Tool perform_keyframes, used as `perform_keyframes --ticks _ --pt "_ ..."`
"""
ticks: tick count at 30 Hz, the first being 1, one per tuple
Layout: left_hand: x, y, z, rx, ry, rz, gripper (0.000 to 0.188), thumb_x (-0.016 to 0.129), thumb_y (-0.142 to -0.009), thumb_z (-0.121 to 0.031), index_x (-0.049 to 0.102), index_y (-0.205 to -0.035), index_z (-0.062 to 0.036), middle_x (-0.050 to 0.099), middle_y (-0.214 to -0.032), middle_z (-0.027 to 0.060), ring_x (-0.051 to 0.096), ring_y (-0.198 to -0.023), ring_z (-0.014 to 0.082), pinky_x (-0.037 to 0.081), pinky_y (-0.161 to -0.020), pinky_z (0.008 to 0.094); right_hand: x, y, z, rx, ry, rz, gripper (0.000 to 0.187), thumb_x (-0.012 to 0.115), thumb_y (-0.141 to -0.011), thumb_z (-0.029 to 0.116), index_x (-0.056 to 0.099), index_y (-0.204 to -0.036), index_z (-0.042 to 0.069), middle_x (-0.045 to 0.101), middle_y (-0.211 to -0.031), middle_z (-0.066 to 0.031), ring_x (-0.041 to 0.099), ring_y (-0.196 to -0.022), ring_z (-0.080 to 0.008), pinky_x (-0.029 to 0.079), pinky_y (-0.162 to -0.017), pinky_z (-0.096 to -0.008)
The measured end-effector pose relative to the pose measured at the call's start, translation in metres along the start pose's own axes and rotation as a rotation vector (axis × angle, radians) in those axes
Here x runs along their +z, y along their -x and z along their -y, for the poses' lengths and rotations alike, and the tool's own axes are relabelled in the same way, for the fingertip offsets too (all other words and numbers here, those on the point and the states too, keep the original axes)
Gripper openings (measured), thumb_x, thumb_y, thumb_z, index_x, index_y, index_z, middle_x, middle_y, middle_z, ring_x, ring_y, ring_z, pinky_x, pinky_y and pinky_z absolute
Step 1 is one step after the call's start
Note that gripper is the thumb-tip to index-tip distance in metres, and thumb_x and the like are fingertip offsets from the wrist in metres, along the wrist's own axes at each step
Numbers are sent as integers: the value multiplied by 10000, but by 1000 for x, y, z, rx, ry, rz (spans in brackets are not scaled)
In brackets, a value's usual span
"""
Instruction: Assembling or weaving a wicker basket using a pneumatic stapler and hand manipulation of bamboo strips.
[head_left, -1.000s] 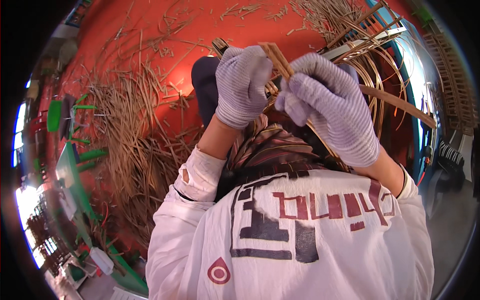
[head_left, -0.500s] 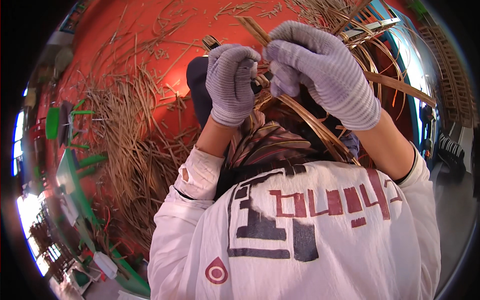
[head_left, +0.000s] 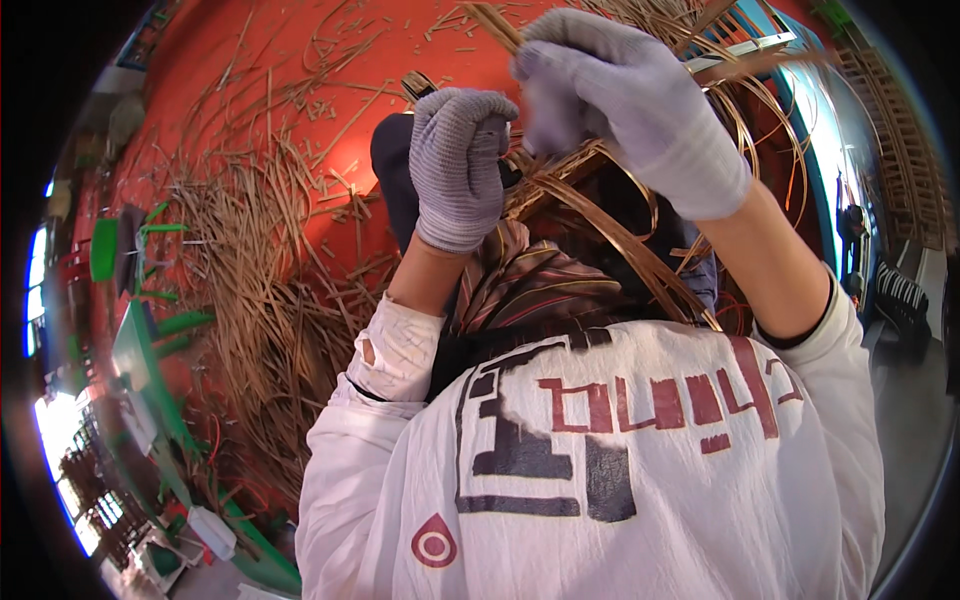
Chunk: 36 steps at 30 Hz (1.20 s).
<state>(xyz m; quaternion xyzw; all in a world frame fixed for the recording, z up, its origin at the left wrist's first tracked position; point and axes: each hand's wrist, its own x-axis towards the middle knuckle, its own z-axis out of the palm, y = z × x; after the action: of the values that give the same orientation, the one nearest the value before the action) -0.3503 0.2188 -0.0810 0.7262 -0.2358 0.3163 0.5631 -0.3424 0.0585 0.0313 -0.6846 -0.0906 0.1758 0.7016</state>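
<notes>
Both hands wear pale grey-lilac striped knit gloves. My left hand (head_left: 460,165) is raised above my lap with its fingers curled closed; what they hold is hidden. A dark and tan banded piece (head_left: 418,86) shows just past its knuckles; I cannot tell whether the hand grips it. My right hand (head_left: 635,110), higher and to the right, pinches a flat tan strip (head_left: 490,22), which looks like split cane or bamboo. Its fingertips are smeared by motion. Below the hands, more long strips (head_left: 630,245) lie across my lap over a striped cloth (head_left: 545,285).
Heaps of cut strips (head_left: 245,290) cover the red floor (head_left: 330,70) on the left. Curved thin strips (head_left: 775,130) loop at the upper right beside a blue-edged surface. Green furniture (head_left: 150,345) stands at the far left; a slatted rack (head_left: 895,150) is at the far right.
My right hand has moved up and slightly left with the strip. A strip end at the right has swung upward and is now blurred. My left hand has hardly moved.
</notes>
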Motion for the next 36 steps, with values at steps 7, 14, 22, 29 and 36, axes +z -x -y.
perform_keyframes --ticks 7,14,22,29,36 --pt "1 5 7 32 -50 -17 75 576 -917 -68 619 -967 -32 643 -898 101 578 -906 306 483 -817 385 -3 -57 -17 190 -149 -21 146 562 -990 115 603 -886 20 600 -681 -43 593 -541 -137 552 -511 -286" --pt "-1 5 9 194 -228 -26 172 471 -1019 -127 582 -1007 4 610 -986 156 606 -920 248 484 -860 363 6 -83 -25 217 120 -60 155 569 -968 131 615 -877 14 644 -709 -74 637 -533 -161 533 -473 -296" --pt "-1 9 0 108 -141 -69 59 566 -934 -68 619 -930 -43 628 -865 89 586 -909 319 454 -886 417 5 -110 -63 -190 1048 7 193 619 -917 208 724 -983 60 728 -842 -111 702 -742 -242 558 -703 -357" --pt "-15 3 -21 184 -404 21 57 659 -867 -82 645 -900 -37 646 -884 110 612 -862 282 467 -831 396 24 -135 -72 60 1533 466 354 687 -848 306 720 -1166 153 735 -1071 -104 725 -922 -274 583 -858 -393" --pt "-5 -13 -32 214 -628 250 187 756 -726 -185 652 -850 -92 622 -839 97 594 -893 305 394 -841 425 13 -142 -68 -126 1776 680 354 699 -813 317 724 -1119 140 733 -1076 -69 704 -987 -272 570 -868 -406"
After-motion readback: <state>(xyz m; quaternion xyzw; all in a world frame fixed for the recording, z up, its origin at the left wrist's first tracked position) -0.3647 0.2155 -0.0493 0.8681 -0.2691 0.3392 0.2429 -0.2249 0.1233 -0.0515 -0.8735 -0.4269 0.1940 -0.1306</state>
